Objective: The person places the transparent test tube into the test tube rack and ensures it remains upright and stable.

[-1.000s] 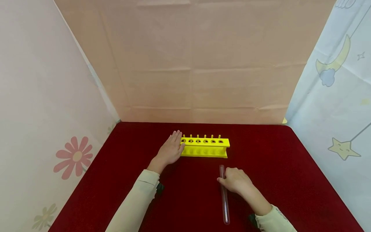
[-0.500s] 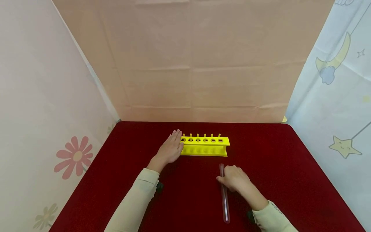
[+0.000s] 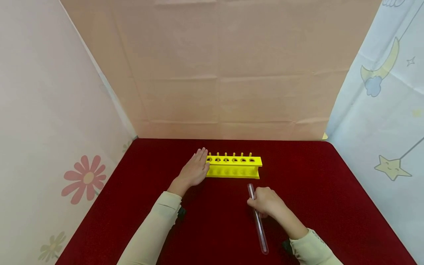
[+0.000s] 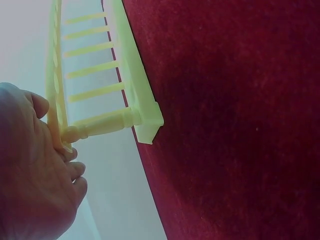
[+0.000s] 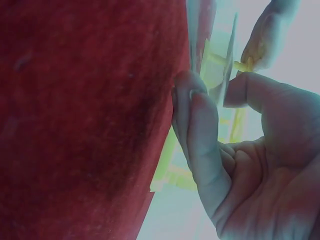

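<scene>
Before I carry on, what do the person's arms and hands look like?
The left hand and right hand are ungloved. The left sleeve is pale cream, with a thin line across its wrist end. The right sleeve matches, with small dark markings too small to read. By each sleeve's end sits a small dark piece, unclear what.

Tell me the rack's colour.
The rack is yellow; the head view shows it best.

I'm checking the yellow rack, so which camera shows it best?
Head view: nearly the whole yellow rack shows, the left hand covering one end. Left wrist: that end close, the other cut off. Right wrist: blurred parts behind the right hand.
</scene>
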Action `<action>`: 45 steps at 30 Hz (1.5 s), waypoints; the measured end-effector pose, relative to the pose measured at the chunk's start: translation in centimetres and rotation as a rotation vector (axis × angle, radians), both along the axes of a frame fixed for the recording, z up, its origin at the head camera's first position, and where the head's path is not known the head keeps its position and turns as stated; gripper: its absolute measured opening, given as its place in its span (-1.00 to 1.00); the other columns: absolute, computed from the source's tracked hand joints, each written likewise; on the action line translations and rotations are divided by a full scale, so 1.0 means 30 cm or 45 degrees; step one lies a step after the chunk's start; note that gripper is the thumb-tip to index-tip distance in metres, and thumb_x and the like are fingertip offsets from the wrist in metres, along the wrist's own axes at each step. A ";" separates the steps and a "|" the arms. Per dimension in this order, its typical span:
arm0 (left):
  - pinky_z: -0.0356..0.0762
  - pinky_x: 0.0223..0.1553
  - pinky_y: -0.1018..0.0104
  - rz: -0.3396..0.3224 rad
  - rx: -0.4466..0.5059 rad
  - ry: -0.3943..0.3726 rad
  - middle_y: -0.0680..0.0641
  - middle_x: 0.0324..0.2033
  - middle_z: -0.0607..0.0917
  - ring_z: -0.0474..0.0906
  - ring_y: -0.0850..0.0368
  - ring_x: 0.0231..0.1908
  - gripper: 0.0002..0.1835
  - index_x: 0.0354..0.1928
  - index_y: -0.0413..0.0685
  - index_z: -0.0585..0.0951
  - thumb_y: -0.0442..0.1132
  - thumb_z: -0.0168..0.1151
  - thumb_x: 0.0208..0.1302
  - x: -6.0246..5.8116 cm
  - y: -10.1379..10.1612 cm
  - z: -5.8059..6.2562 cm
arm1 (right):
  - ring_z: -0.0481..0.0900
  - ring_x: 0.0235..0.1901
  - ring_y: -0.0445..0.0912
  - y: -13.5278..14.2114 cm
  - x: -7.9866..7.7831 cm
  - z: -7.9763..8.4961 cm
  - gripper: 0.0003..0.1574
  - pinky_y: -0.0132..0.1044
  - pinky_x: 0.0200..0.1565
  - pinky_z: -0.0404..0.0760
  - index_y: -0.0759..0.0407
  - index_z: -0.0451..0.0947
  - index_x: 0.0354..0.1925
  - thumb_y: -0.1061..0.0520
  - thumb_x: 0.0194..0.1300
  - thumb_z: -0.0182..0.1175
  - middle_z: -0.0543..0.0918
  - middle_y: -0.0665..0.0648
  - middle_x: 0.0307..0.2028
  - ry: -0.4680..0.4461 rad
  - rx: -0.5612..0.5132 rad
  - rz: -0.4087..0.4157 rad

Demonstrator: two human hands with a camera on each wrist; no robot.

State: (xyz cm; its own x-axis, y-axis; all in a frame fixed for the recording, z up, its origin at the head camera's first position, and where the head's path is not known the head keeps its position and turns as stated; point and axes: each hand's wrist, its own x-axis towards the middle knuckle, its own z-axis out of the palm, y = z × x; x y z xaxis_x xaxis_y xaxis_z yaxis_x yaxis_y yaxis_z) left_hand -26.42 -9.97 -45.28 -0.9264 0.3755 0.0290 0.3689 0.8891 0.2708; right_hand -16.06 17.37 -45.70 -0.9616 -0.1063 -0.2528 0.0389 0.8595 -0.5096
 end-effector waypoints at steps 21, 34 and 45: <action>-0.16 0.57 0.13 0.000 0.011 -0.011 -0.12 0.61 -0.03 -0.18 -0.02 0.60 -0.31 0.62 -0.14 -0.05 0.04 -0.31 0.61 0.006 -0.006 0.001 | 0.21 -0.69 -0.20 -0.014 0.034 0.121 -0.89 -0.37 -0.59 0.22 0.11 0.54 -0.34 0.10 0.31 0.20 0.38 -0.05 -0.71 0.174 -0.047 0.063; -0.19 0.57 0.17 0.011 0.002 -0.033 -0.08 0.62 -0.06 -0.22 0.03 0.60 -0.31 0.62 -0.11 -0.06 0.04 -0.33 0.62 0.006 -0.011 0.001 | 0.26 -0.69 -0.19 -0.028 0.041 0.179 -0.90 -0.36 -0.64 0.26 0.11 0.55 -0.26 0.10 0.32 0.21 0.50 -0.03 -0.61 0.268 -0.078 0.039; -0.16 0.57 0.15 0.008 0.021 -0.011 -0.10 0.61 -0.03 -0.18 0.01 0.60 -0.32 0.62 -0.12 -0.04 0.02 -0.29 0.62 0.005 -0.010 -0.005 | 0.44 -0.62 -0.16 -0.034 0.039 0.204 -0.78 -0.29 -0.57 0.44 0.19 0.61 -0.12 0.11 0.31 0.19 0.70 0.07 -0.38 0.323 -0.092 0.001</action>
State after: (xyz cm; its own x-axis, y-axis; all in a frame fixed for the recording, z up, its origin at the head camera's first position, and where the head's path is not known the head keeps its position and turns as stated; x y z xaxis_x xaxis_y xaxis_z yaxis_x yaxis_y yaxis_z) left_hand -26.27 -10.28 -45.43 -0.9289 0.3694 0.0271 0.3611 0.8868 0.2885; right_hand -14.88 16.34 -39.57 -0.9932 -0.1160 0.0045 -0.0984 0.8203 -0.5634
